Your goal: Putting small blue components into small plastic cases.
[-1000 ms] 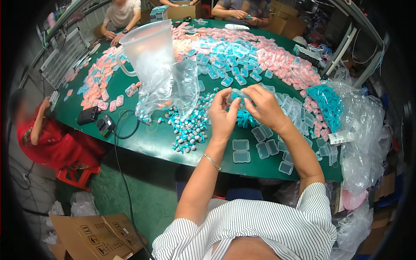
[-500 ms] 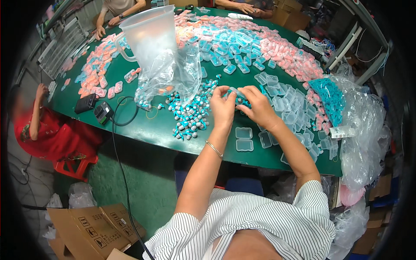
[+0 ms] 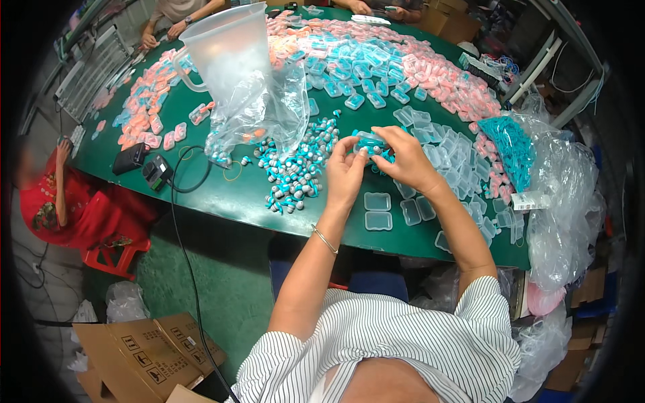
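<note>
Between my hands, above the green table, is a small clear plastic case (image 3: 369,140) with blue contents. My left hand (image 3: 347,168) grips its left side with thumb and fingers. On the right, my right hand (image 3: 408,160) holds its other side, fingers over the top. An open, empty clear case (image 3: 377,211) lies flat on the table just in front of me. Beside my left hand spreads a pile of small blue-and-grey earplug-like pieces (image 3: 295,174). A heap of empty clear cases (image 3: 450,158) lies right of my right hand.
A large translucent jug (image 3: 228,54) with a clear plastic bag (image 3: 262,114) stands left of centre. Filled blue cases (image 3: 356,67) and pink ones (image 3: 443,80) cover the far table (image 3: 269,225). Teal cords (image 3: 507,151) lie at right. Other people sit at the far and left sides.
The case between my hands has turned so its blue contents show more plainly. My hands stay close together around it. A person's hand at the far left has shifted slightly.
</note>
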The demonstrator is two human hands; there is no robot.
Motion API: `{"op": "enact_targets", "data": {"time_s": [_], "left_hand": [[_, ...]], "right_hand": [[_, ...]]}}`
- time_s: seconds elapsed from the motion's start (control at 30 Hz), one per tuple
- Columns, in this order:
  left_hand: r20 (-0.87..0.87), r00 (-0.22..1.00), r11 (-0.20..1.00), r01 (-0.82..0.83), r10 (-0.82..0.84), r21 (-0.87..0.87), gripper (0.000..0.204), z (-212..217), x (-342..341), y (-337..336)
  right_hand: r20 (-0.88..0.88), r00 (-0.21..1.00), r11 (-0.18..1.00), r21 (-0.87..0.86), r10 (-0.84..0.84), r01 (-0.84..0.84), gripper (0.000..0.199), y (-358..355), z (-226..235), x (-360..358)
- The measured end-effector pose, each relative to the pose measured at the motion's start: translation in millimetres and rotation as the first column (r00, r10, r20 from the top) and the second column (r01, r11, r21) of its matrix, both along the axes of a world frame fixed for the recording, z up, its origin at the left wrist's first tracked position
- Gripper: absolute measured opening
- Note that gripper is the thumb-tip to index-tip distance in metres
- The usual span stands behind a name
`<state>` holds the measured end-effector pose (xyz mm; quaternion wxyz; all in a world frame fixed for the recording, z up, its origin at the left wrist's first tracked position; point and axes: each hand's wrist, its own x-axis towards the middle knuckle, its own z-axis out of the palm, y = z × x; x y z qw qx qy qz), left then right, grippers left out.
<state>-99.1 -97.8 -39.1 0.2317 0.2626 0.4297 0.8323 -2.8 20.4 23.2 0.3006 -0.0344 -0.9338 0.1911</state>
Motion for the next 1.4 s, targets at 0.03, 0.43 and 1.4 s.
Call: {"op": "enact_targets", "data": {"time_s": [0.03, 0.43, 1.4], "left_hand": [[-0.032, 0.999, 0.998, 0.033, -0.035, -0.061, 0.030, 0.0, -1.3, -2.9], [-0.163, 0.981, 0.985, 0.078, -0.104, -0.154, 0.053, 6.3, 5.2, -40.2], [-0.855, 0.518, 0.779, -0.523, -0.032, -0.346, 0.055, -25.0, 18.8, -99.6]], "right_hand": [[-0.003, 1.000, 1.000, 0.002, 0.013, -0.013, 0.051, -0.2, -0.4, 0.2], [0.080, 0.995, 0.996, -0.077, 0.061, -0.055, 0.053, -24.0, 1.0, 20.7], [0.093, 0.994, 0.988, 0.152, -0.050, 0.035, 0.010, -75.3, -48.1, 35.4]]}}
